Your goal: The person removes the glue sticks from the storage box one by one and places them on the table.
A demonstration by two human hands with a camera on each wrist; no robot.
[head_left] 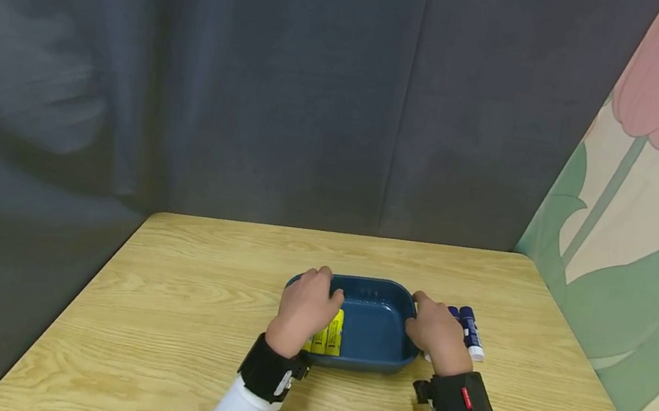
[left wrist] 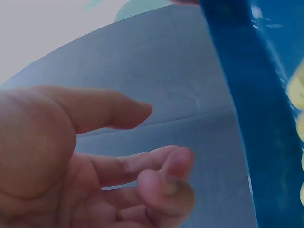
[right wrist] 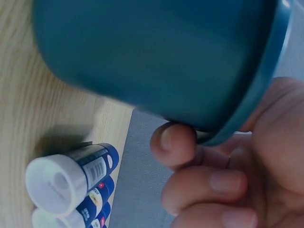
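A dark blue rectangular tray (head_left: 377, 333) with rounded corners sits on the table. Over its left end, my left hand (head_left: 307, 309) hovers with thumb and fingers apart; in the left wrist view nothing is between them, and the tray wall is just beyond the fingertips. My right hand (head_left: 438, 332) grips the tray's right rim, fingertips under the lip in the right wrist view. Several yellow printed sticks (head_left: 334, 334) lie side by side in the tray's left part, some hidden behind the left hand. Their pale round ends (left wrist: 298, 92) show in the left wrist view.
Right of the tray, partly behind the right hand, several dark blue tubes (head_left: 471, 333) with white ends lie on the wood-grain table (head_left: 177, 325). A dark curtain (head_left: 296, 87) hangs behind the table, and a wall with painted tulips (head_left: 644, 281) borders it on the right.
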